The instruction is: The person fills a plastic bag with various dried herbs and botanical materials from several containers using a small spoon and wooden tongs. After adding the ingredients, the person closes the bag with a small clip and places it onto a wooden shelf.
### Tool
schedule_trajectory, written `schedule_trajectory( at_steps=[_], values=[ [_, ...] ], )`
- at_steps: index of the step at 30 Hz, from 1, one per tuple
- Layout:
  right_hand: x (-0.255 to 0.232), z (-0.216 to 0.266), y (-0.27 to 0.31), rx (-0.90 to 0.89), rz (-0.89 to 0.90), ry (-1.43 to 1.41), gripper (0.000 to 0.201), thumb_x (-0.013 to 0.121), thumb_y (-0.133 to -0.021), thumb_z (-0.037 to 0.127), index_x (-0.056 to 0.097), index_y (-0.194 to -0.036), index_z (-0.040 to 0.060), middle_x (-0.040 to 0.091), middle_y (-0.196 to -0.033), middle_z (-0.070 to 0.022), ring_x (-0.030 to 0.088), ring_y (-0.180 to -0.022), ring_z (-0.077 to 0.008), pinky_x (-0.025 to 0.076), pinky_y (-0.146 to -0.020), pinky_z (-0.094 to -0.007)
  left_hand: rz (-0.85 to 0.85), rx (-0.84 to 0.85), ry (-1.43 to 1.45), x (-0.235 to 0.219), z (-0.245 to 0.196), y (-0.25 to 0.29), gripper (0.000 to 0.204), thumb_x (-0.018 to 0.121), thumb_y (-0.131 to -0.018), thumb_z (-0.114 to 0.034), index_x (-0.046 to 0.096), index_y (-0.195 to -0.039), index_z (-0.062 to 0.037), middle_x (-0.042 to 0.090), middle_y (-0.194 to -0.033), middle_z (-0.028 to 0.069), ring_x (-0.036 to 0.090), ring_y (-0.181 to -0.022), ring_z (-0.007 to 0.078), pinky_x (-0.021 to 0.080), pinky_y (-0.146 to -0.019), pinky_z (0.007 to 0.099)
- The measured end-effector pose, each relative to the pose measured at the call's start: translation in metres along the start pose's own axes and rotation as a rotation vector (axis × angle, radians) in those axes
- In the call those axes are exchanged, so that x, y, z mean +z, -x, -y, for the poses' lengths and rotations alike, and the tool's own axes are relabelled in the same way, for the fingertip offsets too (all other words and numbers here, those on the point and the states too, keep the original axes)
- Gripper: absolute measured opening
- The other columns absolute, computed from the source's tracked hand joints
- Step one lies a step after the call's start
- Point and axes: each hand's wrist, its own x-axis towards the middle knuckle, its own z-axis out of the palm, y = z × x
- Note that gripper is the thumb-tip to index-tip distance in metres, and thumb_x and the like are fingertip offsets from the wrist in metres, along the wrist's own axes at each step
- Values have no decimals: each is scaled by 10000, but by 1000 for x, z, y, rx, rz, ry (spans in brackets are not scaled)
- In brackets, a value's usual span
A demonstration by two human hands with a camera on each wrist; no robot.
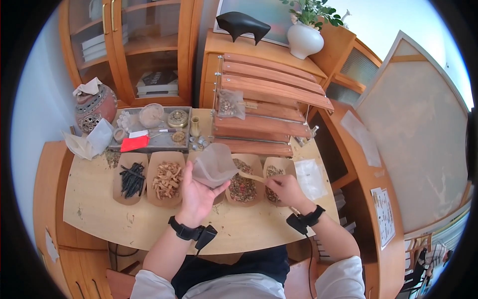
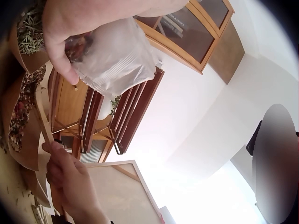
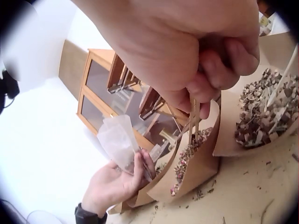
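My left hand [image 1: 198,195] holds a translucent pouch [image 1: 214,163] with its mouth open, above the paper trays. Some dark and reddish material shows inside the pouch [image 2: 119,56] in the left wrist view. My right hand [image 1: 289,190] pinches the handle of a wooden spoon [image 1: 253,176]. The spoon's far end reaches over the tray of mixed dried herbs with reddish bits [image 1: 243,187], and in the right wrist view it dips to the herbs [image 3: 183,163]. Beside it stands a tray of chopped brownish pieces [image 3: 261,116].
Paper trays of dark sticks [image 1: 132,180] and pale wood chips [image 1: 167,180] stand at the left. Behind are a grey tray [image 1: 174,144] of small containers, a slatted wooden rack [image 1: 264,109] and a red packet [image 1: 134,144]. A clear bag [image 1: 309,178] lies at the right.
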Motion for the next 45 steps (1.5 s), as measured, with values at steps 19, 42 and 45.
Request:
schedule_trajectory(
  at_steps=[19, 42, 45],
  values=[
    [-40, 92, 16, -32, -5, -118, 281, 675, -965, 207, 709, -1067, -52, 638, -751, 2, 517, -678, -55, 450, -616, -251, 97, -129, -26, 6, 2, 2, 641, 354, -1042, -555, 338, -1515, -122, 436, -1503, 133, 452, -1369, 339, 415, -1090, 562],
    [-9, 36, -25, -211, 54, 453, 239, 665, -904, 295, 755, -951, 78, 724, -840, -129, 684, -781, -344, 550, -714, -426, -1, 1, 39, -1, 2, -3, 637, 385, -1027, -562, 359, -1496, -132, 449, -1486, 131, 472, -1335, 339, 432, -1057, 534],
    [-27, 37, -22, -153, 97, 440, 240, 657, -890, 313, 764, -933, 102, 719, -840, -143, 686, -793, -346, 553, -727, -434, 12, 8, 43, 1, 1, -1, 637, 385, -1027, -566, 364, -1494, -133, 452, -1483, 130, 477, -1327, 336, 434, -1053, 530]
  ],
)
